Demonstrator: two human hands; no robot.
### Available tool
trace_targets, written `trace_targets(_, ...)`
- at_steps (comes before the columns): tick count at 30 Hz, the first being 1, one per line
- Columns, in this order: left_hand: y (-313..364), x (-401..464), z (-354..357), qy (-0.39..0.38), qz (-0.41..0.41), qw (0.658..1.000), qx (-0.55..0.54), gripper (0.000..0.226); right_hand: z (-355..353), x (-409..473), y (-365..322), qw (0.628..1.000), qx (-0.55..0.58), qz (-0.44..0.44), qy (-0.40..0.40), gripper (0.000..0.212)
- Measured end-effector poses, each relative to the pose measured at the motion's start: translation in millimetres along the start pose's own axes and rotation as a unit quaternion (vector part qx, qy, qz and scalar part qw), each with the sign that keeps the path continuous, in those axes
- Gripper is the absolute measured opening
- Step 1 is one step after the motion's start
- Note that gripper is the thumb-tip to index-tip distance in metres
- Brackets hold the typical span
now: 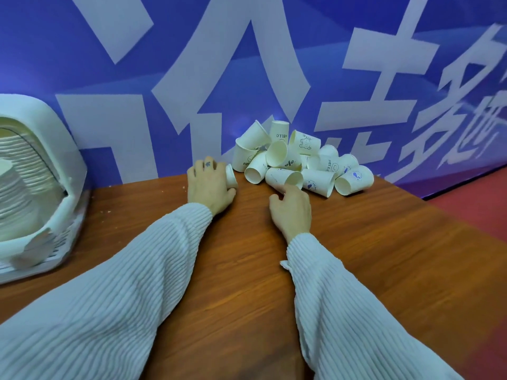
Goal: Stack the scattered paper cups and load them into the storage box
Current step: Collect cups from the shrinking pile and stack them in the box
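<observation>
A heap of several white printed paper cups (299, 160) lies against the blue wall at the far side of the wooden table (370, 256). My left hand (208, 185) grips one paper cup (231, 175) lying on its side just left of the heap. My right hand (292, 208) reaches to the heap's near edge, its fingertips touching the rim of a cup lying on its side (285, 178). A white storage box (41, 187) stands at the far left, holding long stacks of cups (16, 187).
The blue wall with large white characters (247, 64) rises directly behind the cups. A red floor (477, 196) shows past the table's right edge. My white ribbed sleeves cover much of the near table.
</observation>
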State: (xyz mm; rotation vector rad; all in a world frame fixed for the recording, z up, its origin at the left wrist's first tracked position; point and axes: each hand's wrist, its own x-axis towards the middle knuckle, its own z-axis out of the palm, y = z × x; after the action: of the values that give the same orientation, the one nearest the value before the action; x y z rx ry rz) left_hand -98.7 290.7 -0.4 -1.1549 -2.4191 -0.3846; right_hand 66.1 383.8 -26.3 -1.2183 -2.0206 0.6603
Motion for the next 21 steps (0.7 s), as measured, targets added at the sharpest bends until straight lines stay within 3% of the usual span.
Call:
trace_targets(9, 17, -38, -49, 0.015, 0.051, 0.996, -0.071, 0.055, -40, -58, -33, 0.997, 0.039, -0.026, 0.061, 0.034)
trace_targets(21, -56, -100, -161, 0.076, -0.011, 0.985, -0.155, 0.063, -58, -104, -116, 0.978, 0.073, -0.188, 0.045, 0.034)
